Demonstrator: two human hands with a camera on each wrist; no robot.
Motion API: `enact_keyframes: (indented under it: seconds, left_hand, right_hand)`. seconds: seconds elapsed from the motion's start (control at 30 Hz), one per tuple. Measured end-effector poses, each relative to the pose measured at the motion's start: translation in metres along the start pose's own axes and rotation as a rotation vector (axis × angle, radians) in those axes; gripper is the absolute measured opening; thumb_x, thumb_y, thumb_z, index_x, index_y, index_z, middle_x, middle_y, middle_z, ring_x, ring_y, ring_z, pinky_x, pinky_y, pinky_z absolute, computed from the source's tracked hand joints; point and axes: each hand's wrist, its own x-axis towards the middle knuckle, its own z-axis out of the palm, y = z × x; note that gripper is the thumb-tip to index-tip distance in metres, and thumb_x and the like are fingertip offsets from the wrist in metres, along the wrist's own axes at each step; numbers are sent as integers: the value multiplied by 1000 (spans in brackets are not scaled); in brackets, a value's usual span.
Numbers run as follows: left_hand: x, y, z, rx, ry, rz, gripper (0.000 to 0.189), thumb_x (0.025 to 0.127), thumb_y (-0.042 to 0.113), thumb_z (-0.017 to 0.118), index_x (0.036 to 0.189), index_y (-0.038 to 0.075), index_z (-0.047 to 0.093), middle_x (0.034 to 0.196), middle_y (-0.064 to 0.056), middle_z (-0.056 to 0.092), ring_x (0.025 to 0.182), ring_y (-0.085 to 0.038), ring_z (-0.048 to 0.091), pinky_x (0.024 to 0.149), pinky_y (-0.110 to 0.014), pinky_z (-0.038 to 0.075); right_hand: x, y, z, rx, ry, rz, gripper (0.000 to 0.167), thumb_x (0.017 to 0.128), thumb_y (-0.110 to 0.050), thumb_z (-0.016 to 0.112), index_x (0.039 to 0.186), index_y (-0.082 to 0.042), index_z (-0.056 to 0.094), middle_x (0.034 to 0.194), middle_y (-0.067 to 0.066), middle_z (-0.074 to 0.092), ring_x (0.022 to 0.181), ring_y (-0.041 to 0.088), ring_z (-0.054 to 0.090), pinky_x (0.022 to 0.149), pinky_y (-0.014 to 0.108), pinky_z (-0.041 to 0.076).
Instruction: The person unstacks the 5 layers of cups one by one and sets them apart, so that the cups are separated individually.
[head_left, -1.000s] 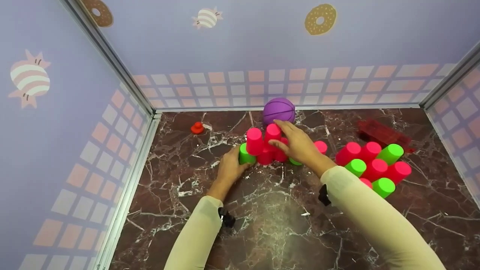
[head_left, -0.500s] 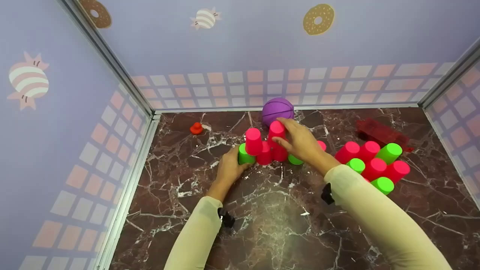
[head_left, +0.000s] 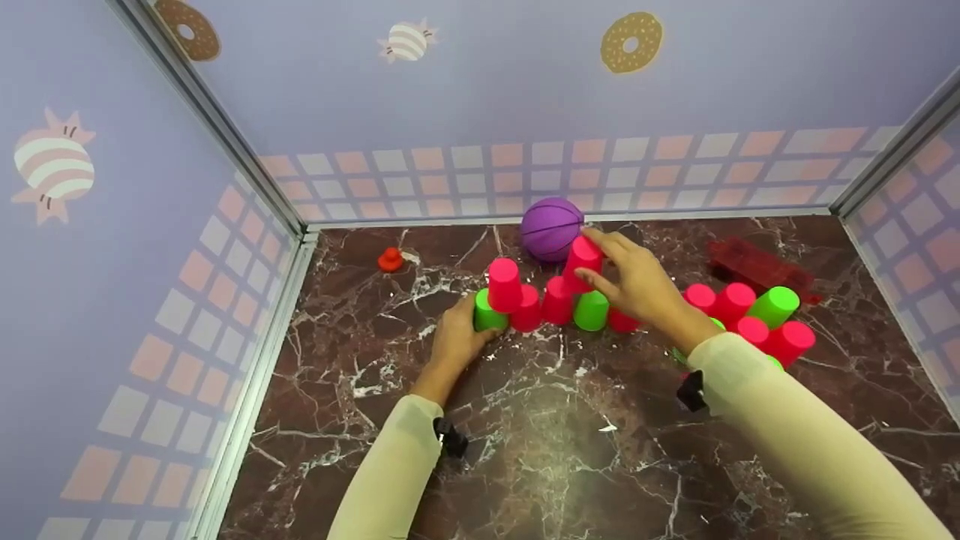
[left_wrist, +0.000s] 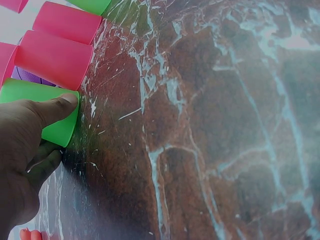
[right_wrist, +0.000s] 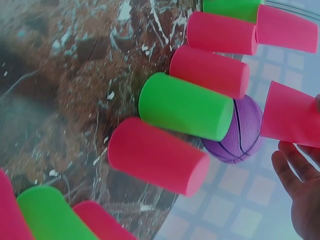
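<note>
Upside-down plastic cups stand in a row, pink and green by turns. My left hand (head_left: 456, 339) grips the green cup (left_wrist: 55, 127) at the row's left end, thumb on its near side and fingers behind. A pink cup (head_left: 504, 285) sits above that end, bridging the green cup and the pink cup (head_left: 528, 309) beside it. Further right in the row come another pink cup (head_left: 557, 301), a green cup (head_left: 592, 310) and a last pink cup (right_wrist: 157, 155). Over these my right hand (head_left: 637, 281) holds a pink cup (right_wrist: 290, 115), slightly tilted, apart from the cups below in the right wrist view.
A purple ball (head_left: 551, 229) lies behind the row by the back wall. To the right stands a cluster of pink and green cups (head_left: 791, 341), with a translucent red box (head_left: 757, 266) behind. A small red rubber duck (head_left: 390, 259) sits at the back left.
My right hand has carried its pink cup rightward along the row, from beside the upper-left cup to above the green cup. My left hand stays on its green cup.
</note>
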Motion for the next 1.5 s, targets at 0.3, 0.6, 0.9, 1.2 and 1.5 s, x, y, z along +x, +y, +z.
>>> enact_keyframes:
  seconds: [0.3, 0.6, 0.9, 1.2, 1.5]
  left_hand:
    - [-1, 2, -3, -5, 4, -9, 74, 81, 36, 98, 144, 14, 66, 128, -9, 78, 112, -32, 77, 96, -52, 62]
    - [1, 0, -4, 13, 8, 4, 75, 82, 41, 97, 145, 15, 66, 127, -9, 78, 110, -31, 78, 93, -52, 63]
    - [-1, 3, -6, -3, 19, 4, 74, 81, 37, 97, 145, 15, 66, 128, -9, 78, 110, -32, 77, 95, -52, 62]
    - [-13, 37, -35, -92, 6, 3, 69, 83, 25, 96, 143, 7, 66, 127, -17, 78, 112, -38, 76, 97, -56, 60]
    - [-5, 10, -9, -24, 36, 15, 72, 80, 31, 98, 142, 13, 66, 126, -11, 78, 108, -34, 78, 93, -55, 61]
  right_hand:
    - [-21, 15, -25, -63, 35, -21, 68, 102, -31, 81, 164, -21, 54, 135, 16, 70, 82, 30, 69, 84, 52, 61]
    - [-52, 37, -57, -124, 117, -65, 70, 96, -20, 87, 161, -16, 59, 132, 18, 73, 72, 27, 65, 71, 46, 55]
    - [-83, 53, -80, -179, 157, -55, 71, 93, -16, 90, 158, -15, 61, 127, 15, 75, 73, 20, 60, 63, 26, 45]
    - [-119, 67, -103, -232, 166, -42, 75, 86, -11, 93, 155, -13, 64, 133, 18, 76, 62, 15, 55, 63, 33, 48]
    - [-160, 85, -123, -271, 157, 45, 69, 88, -11, 88, 153, -10, 64, 128, 23, 74, 73, 34, 69, 69, 52, 53]
